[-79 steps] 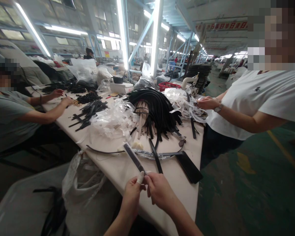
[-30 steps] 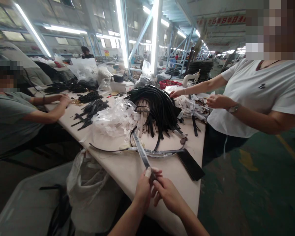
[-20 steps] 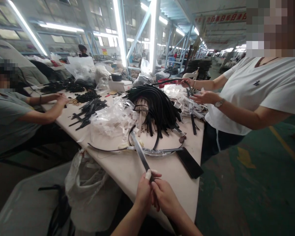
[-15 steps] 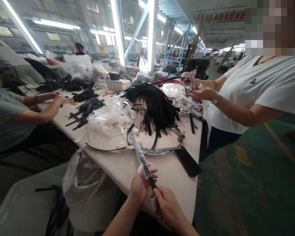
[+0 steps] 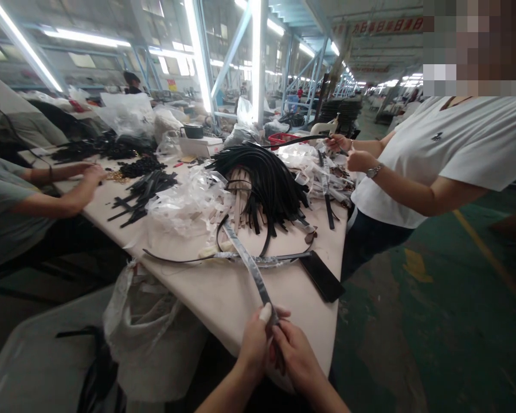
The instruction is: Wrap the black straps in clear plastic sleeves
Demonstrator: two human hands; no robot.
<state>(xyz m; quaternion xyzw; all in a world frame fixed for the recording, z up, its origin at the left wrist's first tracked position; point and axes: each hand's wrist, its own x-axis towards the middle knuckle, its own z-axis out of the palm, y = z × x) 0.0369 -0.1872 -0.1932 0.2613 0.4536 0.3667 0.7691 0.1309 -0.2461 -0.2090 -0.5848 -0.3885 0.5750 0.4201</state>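
A long black strap [image 5: 250, 265], partly covered in shiny clear film, runs from the table toward me. My left hand [image 5: 254, 339] is closed round its near part, with the thumb, which has a white covering on its tip, on top. Right beside it, my right hand [image 5: 296, 351] pinches the strap's near end, which is mostly hidden by the fingers. Beyond my hands, another film-wrapped strap [image 5: 176, 259] lies crosswise under the held one. To its right rests a flat black piece [image 5: 321, 278] near the table edge.
A big heap of black straps [image 5: 279, 186] covers the table [image 5: 198, 287] centre, beside crumpled clear plastic [image 5: 184, 203]. At right a person in a white shirt [image 5: 447, 137] handles a strap; another person [image 5: 21, 201] works at left. A white sack [image 5: 141, 338] hangs below the left edge.
My left hand has slid along the strap toward my right hand and closed round it; its fingers were more open before. The coworker's hands at right have shifted slightly.
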